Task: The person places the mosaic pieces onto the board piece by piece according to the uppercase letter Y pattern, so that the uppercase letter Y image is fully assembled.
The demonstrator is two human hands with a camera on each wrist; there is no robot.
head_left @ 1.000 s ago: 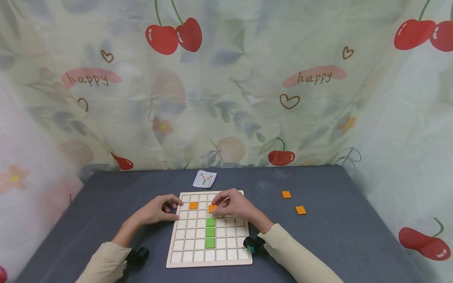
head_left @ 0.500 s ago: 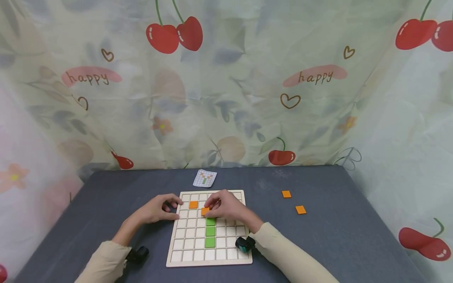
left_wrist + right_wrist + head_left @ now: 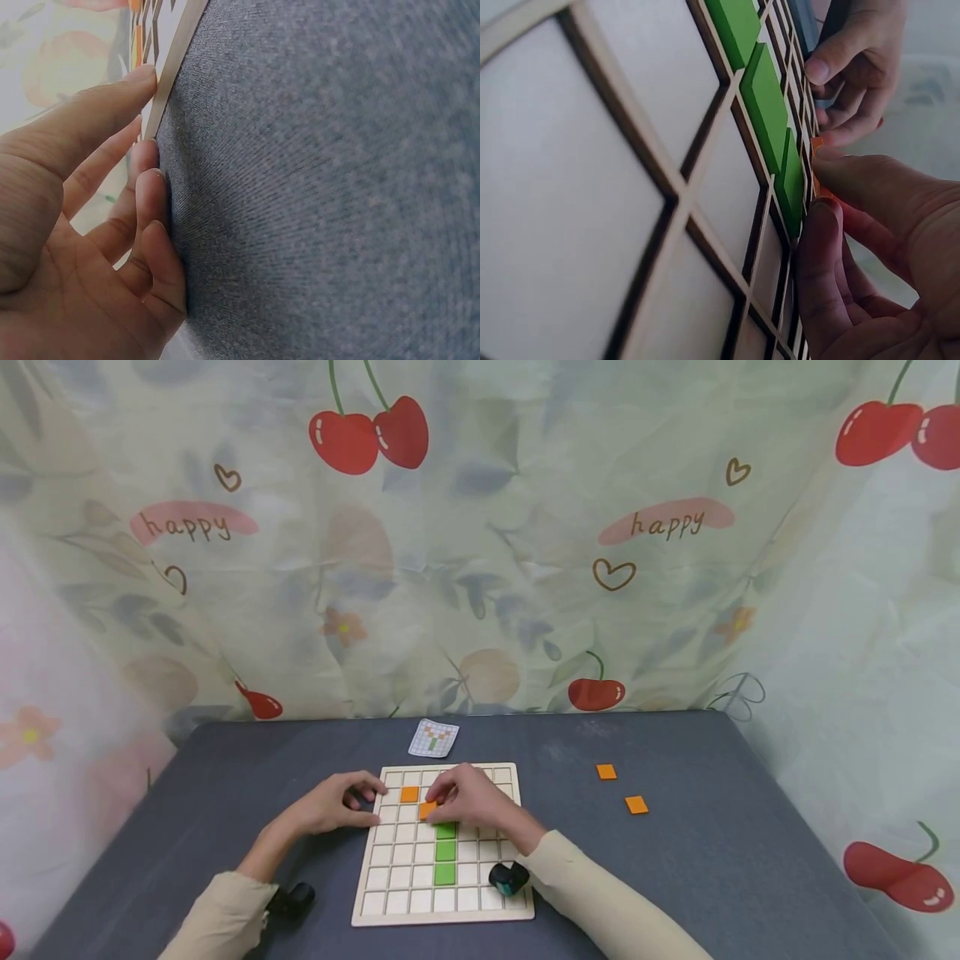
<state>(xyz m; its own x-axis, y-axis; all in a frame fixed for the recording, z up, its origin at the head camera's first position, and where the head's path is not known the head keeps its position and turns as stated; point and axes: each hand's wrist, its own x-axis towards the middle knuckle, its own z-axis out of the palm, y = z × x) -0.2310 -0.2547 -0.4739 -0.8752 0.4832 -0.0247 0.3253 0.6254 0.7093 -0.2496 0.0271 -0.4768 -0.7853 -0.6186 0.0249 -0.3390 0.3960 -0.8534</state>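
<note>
A pale wooden grid board [image 3: 393,881] lies flat on the dark tabletop. My left hand [image 3: 335,804] touches its left edge, thumb and index finger spread apart along the rim; in the left wrist view, the thumb tip [image 3: 142,75] rests on that rim. Between thumb and fingers, my right hand [image 3: 480,802] pinches an orange square tile [image 3: 427,811] low over the board, up and left of a column of three green tiles [image 3: 445,851]. Another orange tile [image 3: 409,794] sits in a cell nearer the upper left. The right fingers partly cover the held tile.
Two loose orange tiles, a farther one [image 3: 607,772] and a nearer one [image 3: 637,805], lie on the table to the right. Behind the board is a small card [image 3: 433,738] printed with a coloured grid pattern. A patterned curtain [image 3: 480,568] hangs behind the table.
My right hand has carried the orange tile leftward and slightly nearer across the board, uncovering cells at the upper right. The left hand has stayed at the board's edge.
</note>
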